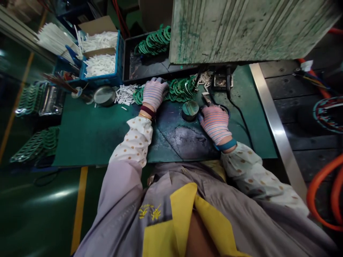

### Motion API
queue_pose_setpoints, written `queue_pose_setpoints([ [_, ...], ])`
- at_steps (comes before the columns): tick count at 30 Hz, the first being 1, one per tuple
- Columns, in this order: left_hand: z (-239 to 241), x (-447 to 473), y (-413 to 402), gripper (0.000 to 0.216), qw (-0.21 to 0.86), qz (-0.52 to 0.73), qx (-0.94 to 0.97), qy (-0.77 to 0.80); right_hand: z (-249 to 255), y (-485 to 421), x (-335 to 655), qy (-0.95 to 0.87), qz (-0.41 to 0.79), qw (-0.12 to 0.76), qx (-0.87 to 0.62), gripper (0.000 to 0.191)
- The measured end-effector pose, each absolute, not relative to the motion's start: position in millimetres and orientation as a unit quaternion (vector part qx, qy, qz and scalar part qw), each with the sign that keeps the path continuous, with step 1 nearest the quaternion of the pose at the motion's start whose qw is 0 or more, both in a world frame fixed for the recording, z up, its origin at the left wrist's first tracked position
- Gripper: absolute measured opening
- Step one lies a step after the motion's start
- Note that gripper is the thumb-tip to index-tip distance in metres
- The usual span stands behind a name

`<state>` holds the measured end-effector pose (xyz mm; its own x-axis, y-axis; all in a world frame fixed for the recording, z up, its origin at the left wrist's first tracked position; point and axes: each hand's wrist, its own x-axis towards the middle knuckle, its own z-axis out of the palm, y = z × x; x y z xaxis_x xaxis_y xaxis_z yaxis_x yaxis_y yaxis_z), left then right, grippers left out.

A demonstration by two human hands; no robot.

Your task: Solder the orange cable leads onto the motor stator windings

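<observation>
My left hand [154, 93], in a striped glove, reaches to the row of green ring-shaped parts [182, 89] on the bench. Its fingers curl down onto one of these rings, with the fingertips partly hidden. My right hand [215, 121], gloved as well, is closed around pliers [206, 99]; their metal jaws point away from me and a dark handle loop shows beside the hand. Between the hands stands a round, green-stained block [190, 110]. Short white tubes [125, 94] lie heaped left of the rings.
A blue bin [119, 67] holds white tubes at the back left, near a round metal tin [104, 96]. Behind the rings lies a black tray [134, 67] with more green rings. A large stained panel [235, 32] overhangs the back right. A black cable [242, 114] crosses the right side.
</observation>
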<state>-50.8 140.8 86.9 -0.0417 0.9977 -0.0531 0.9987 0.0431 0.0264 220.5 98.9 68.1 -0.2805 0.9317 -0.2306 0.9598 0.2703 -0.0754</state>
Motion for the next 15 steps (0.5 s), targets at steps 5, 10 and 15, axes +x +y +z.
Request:
queue_pose_setpoints([
  [5, 80, -69, 131, 0.043, 0.011, 0.068, 0.695, 0.716, 30, 105, 228, 0.773, -0.114, -0.060, 0.622, 0.034],
  [10, 94, -138, 98, 0.038, -0.033, 0.160, 0.575, 0.801, -10, 117, 246, 0.747, -0.164, -0.251, 0.593, 0.028],
  [15, 100, -179, 60, 0.029, 0.012, 0.105, 0.544, 0.832, -19, 115, 253, 0.727, -0.197, -0.328, 0.570, 0.028],
])
